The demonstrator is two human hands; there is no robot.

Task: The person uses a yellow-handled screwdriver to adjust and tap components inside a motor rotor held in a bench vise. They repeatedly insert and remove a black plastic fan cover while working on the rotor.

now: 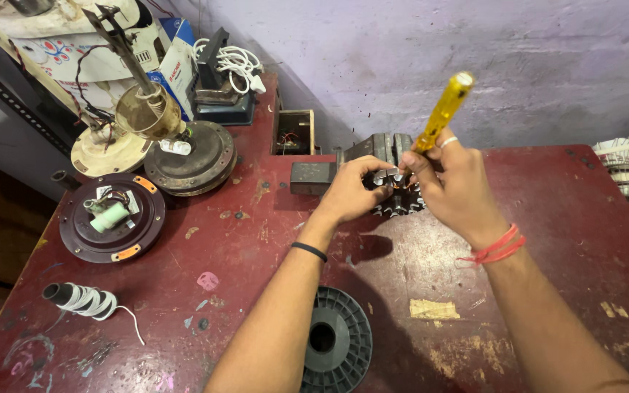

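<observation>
Left hand point(351, 191) is clamped on the toothed fan stator core point(394, 178) at the back of the red bench point(256, 247), right hand point(454, 183) gripping a yellow-handled screwdriver point(442, 113). Laminated steel looks heavy and stiff; I'd hold the rim, not the fragile copper windings.

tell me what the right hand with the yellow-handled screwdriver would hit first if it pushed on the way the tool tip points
Most likely the toothed grey metal motor core: the right hand aims the yellow-handled screwdriver down into it, beside the left hand. Depth is unclear.
</observation>
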